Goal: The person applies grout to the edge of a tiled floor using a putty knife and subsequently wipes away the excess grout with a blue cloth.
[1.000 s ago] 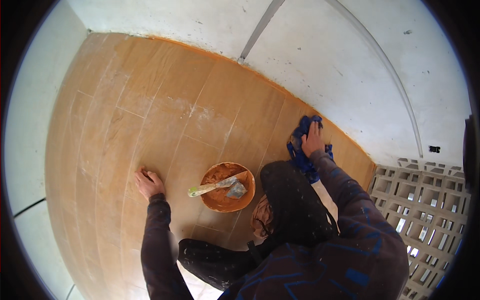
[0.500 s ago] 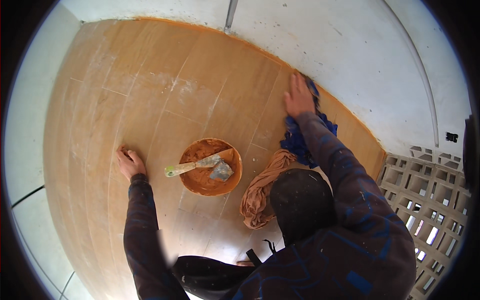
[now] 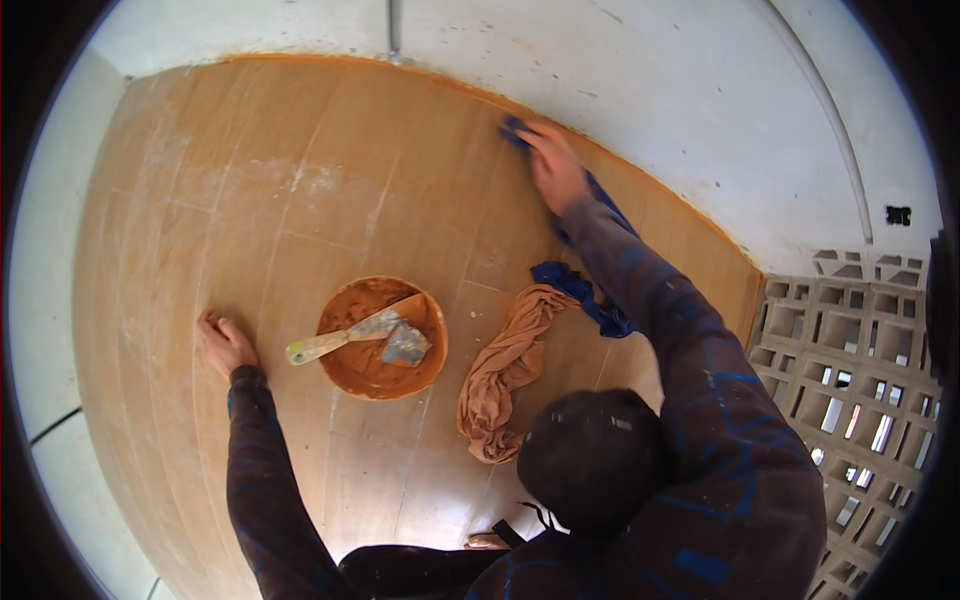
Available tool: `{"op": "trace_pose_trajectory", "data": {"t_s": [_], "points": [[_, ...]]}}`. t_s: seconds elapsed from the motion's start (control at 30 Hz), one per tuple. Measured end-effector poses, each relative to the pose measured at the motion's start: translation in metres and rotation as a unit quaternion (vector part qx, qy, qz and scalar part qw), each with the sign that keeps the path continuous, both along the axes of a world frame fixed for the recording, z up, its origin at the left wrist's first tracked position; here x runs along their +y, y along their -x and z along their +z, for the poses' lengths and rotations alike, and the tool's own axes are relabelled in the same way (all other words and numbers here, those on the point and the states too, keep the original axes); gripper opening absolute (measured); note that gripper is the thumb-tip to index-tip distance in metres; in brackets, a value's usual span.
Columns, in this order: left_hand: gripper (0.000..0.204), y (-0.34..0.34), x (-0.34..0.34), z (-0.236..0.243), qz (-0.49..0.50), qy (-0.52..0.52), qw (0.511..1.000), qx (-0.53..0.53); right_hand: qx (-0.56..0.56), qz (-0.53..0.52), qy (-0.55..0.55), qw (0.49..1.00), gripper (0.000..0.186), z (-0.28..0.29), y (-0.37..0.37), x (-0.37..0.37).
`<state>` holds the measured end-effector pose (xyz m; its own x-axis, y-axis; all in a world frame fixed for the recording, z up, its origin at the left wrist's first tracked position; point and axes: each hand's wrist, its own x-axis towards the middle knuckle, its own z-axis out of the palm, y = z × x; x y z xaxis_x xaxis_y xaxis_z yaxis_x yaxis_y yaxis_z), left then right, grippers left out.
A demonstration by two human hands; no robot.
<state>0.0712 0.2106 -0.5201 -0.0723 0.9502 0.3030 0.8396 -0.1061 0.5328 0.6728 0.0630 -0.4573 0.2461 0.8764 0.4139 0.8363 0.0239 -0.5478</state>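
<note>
My right hand presses a dark blue cloth onto the wood-look floor, close to the orange-smeared joint at the wall. Part of that cloth runs under my right forearm. More blue cloth lies by a crumpled tan cloth; my arm hides whether both blue parts are one piece. To the left, my left hand leans on the floor with its fingers curled under, and what they may hold is hidden. Between the hands stands a round tub of orange paste, with a putty knife across it.
Ahead and to the right runs a white wall. A perforated block screen stands at the right, and pale panels border the floor on the left. A black cap covers part of the lower view.
My right hand has slid forward and left along the wall joint, drawing blue cloth with it. The view has shifted a little; my left hand still rests on the floor.
</note>
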Motion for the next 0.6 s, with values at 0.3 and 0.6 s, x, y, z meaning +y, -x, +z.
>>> {"op": "trace_pose_trajectory", "data": {"t_s": [0.3,0.6], "points": [[0.036,0.018,0.003,0.002,-0.024,-0.004,1.0,0.008,-0.169,0.033,0.083,0.982,0.051,-0.019,-0.021,0.022],[0.037,0.007,0.003,0.005,0.008,-0.014,0.999,0.033,-0.185,-0.051,0.168,0.967,0.057,-0.019,-0.089,-0.094]]}}
